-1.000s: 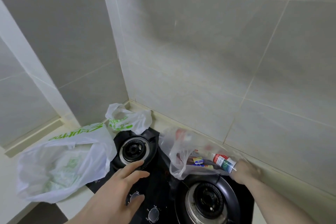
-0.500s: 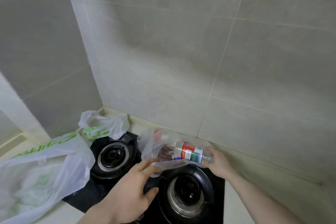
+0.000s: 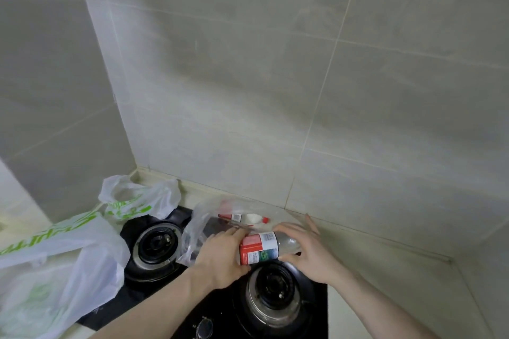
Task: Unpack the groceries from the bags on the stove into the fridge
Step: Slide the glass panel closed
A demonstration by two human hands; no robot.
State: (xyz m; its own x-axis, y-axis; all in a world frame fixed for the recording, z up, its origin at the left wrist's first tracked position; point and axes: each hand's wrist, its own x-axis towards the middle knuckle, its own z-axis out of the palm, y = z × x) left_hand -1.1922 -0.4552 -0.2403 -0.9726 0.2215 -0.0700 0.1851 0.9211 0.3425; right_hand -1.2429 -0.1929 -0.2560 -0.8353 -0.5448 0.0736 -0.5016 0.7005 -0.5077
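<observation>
Bottle (image 3: 261, 247) with a red and white label lies sideways above the right burner (image 3: 271, 297) of the stove (image 3: 314, 311), held between both hands. The left hand (image 3: 220, 259) grips its labelled end; the right hand (image 3: 308, 253) curls round its clear end. Just behind, a clear bag (image 3: 198, 228) holds a second bottle (image 3: 245, 219) with a red cap. A white bag with green print (image 3: 137, 201) sits at the stove's back left corner, a larger one (image 3: 60, 270) on the worktop at the left.

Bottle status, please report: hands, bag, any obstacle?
Both hands, left and right, grip bottle above right burner. Second bottle in clear bag. No obstacle seen.
</observation>
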